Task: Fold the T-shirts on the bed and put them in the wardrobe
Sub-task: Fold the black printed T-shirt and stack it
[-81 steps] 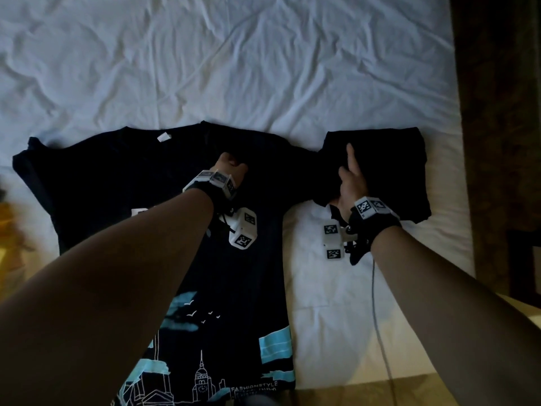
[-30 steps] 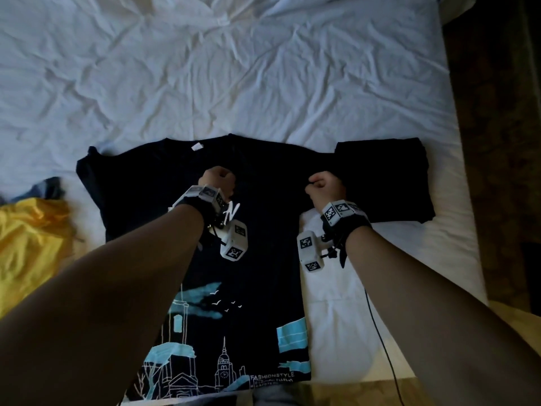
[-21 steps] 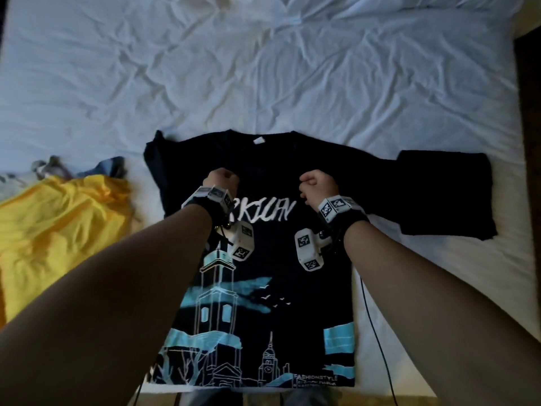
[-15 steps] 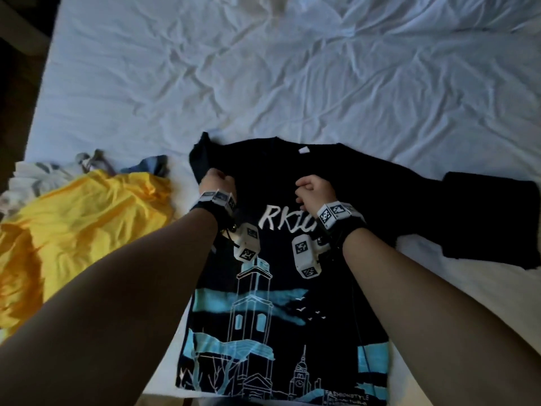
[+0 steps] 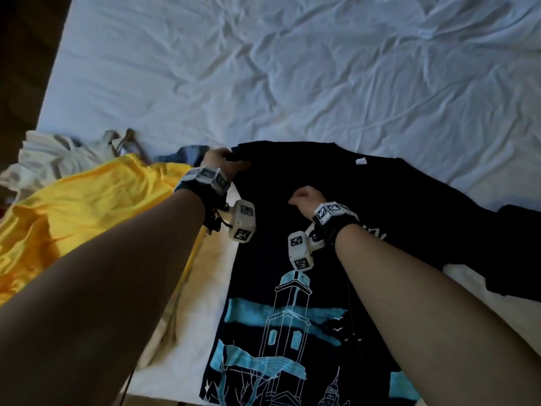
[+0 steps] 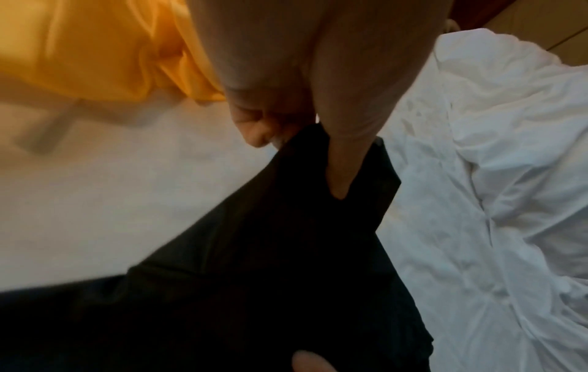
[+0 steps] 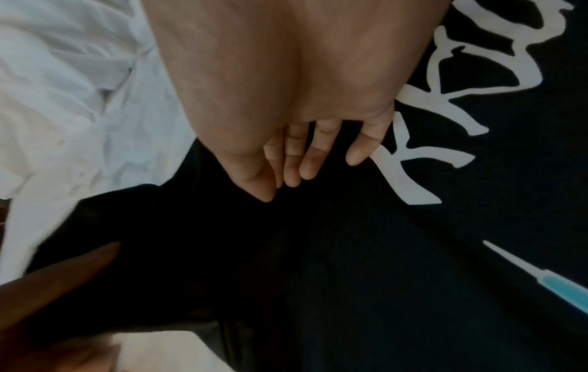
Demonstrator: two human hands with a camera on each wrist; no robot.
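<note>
Pinching the black shirt's (image 5: 322,244) sleeve, the left hand (image 5: 218,162) has moved there from the chest; the right hand (image 5: 306,197) rests there, fingers extended. Folding begins, beside yellow shirt (image 5: 87,206).

Black T-shirts, two: one printed black T-shirt (image 5: 307,259) laid open; one folded black T-shirt (image 5: 515,253) at the right edge of the head view. Other garments heaped at the left, at least three: one yellow garment (image 5: 87,206); one white garment (image 5: 55,153); one blue-grey piece (image 5: 187,150), its kind unclear. Hands, two: left hand (image 5: 221,162); right hand (image 5: 306,199); wrist-worn camera units, two; bed sheet (image 5: 292,68), one.
</note>
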